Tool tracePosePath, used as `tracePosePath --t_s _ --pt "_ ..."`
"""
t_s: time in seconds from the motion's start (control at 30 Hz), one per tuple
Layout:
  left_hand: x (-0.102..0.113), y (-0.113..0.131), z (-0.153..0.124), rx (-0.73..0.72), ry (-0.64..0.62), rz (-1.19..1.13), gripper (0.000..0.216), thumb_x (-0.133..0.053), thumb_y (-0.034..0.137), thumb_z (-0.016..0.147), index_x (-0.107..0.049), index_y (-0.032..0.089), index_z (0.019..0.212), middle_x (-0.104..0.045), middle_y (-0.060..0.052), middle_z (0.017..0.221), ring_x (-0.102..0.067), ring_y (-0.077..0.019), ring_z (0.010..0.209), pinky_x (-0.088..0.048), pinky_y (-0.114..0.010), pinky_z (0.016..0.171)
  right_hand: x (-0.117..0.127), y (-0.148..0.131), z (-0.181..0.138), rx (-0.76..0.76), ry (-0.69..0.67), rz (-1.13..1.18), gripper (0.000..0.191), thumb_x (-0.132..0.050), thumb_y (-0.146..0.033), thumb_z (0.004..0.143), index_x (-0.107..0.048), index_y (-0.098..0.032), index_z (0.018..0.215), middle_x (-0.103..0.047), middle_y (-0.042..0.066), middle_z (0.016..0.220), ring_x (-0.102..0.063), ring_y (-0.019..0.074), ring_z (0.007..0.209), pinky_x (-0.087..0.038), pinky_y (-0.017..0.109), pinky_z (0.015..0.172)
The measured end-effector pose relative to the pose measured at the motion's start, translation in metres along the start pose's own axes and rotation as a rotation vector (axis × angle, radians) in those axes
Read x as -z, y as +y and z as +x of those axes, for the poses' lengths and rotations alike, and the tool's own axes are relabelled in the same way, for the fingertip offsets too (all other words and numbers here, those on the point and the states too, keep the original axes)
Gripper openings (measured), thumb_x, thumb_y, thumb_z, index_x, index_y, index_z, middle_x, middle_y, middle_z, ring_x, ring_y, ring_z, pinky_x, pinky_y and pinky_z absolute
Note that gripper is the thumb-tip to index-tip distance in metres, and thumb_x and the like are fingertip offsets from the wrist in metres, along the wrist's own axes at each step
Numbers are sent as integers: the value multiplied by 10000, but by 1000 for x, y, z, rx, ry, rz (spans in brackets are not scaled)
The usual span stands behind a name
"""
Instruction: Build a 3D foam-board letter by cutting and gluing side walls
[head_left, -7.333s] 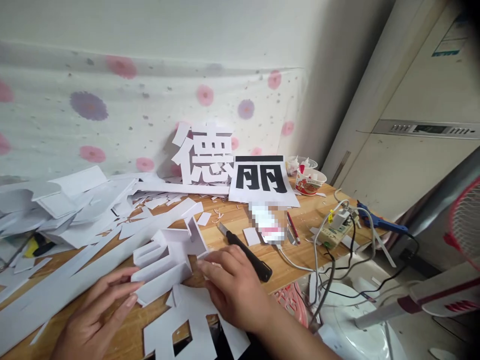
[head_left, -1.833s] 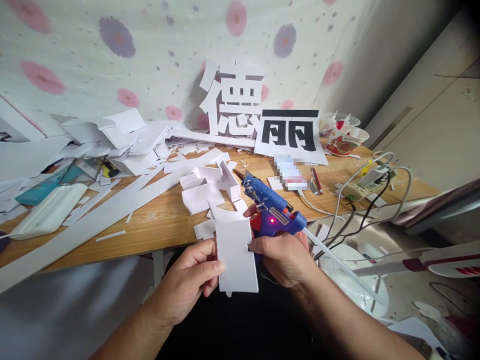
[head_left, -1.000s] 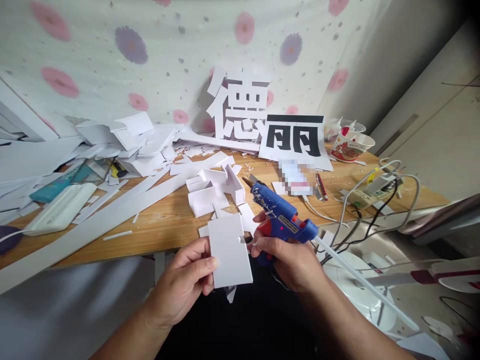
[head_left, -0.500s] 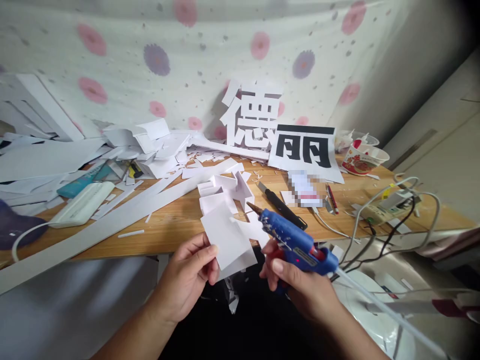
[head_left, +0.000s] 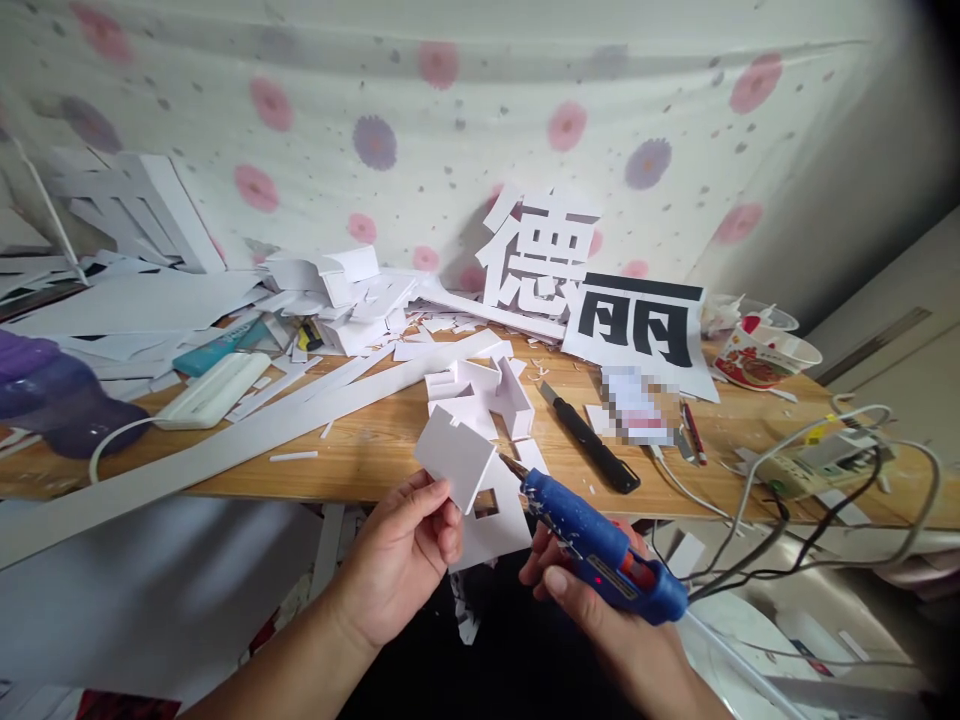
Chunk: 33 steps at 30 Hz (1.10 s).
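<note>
My left hand (head_left: 405, 555) is closed on a small white foam-board piece (head_left: 457, 460), held tilted in front of the table edge. My right hand (head_left: 600, 610) grips a blue hot glue gun (head_left: 600, 545) with a red light on its side. Its nozzle points up and left at the right edge of the white piece, close to or touching it. A larger white cut-out (head_left: 499, 520) with a square hole lies just behind the piece. A half-built white foam letter (head_left: 484, 390) rests on the wooden table (head_left: 360, 450) beyond my hands.
A black utility knife (head_left: 589, 438) lies right of the foam letter. A tall white cut-out character (head_left: 540, 250) and a printed black character sheet (head_left: 641, 325) lean on the flowered wall. Foam strips and scraps pile up left; a power strip (head_left: 814, 465) with cables and a paper bowl (head_left: 761, 355) sit right.
Earlier both hands pressed the foam letter on the table. Since then I hold a white piece and the glue gun; the piece has tilted, and the nozzle has come to its right edge.
</note>
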<state>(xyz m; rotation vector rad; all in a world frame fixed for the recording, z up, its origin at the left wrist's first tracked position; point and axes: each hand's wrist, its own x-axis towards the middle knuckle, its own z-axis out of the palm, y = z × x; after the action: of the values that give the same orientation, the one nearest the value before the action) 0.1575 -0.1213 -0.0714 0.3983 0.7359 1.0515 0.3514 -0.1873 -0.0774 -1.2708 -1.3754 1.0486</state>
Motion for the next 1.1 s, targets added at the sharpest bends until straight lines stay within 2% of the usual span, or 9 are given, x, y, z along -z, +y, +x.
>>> tracePosePath --t_s 0.27,0.53,0.73,0.97,1.1 --pt "0 -1 -1 58 -23 -31 259 -865 209 601 -611 166 626 -608 29 516 -507 -49 413 -385 -130 416 3 -11 2 26 -29 -133 204 -614 -393 872 -672 -201 836 -691 62 851 -628 209 839 -520 352 812" --pt "0 0 1 82 -28 -52 250 -870 205 598 -624 168 626 -595 34 509 -500 -42 411 -369 -130 416 3 -9 2 -23 16 -82 212 -672 -410 825 -675 -202 863 -692 62 829 -658 208 766 -561 335 731" --pt "2 1 2 102 -36 -59 265 -866 199 606 -607 162 649 -573 46 508 -474 -27 408 -345 -124 424 2 -9 4 22 12 -99 221 -667 -421 825 -687 -201 833 -678 47 745 -651 195 735 -559 310 704" --pt "4 0 3 96 -54 -55 268 -844 202 640 -582 159 672 -554 51 519 -458 -22 412 -323 -125 427 2 -10 2 -7 -23 -106 180 -654 -401 836 -687 -224 852 -671 50 739 -650 224 746 -555 342 706" --pt "4 1 3 92 -62 -53 278 -839 203 644 -566 156 663 -540 56 519 -448 -20 411 -322 -129 428 1 -12 4 21 -45 -104 175 -655 -387 834 -679 -215 856 -659 41 715 -633 207 709 -547 330 694"
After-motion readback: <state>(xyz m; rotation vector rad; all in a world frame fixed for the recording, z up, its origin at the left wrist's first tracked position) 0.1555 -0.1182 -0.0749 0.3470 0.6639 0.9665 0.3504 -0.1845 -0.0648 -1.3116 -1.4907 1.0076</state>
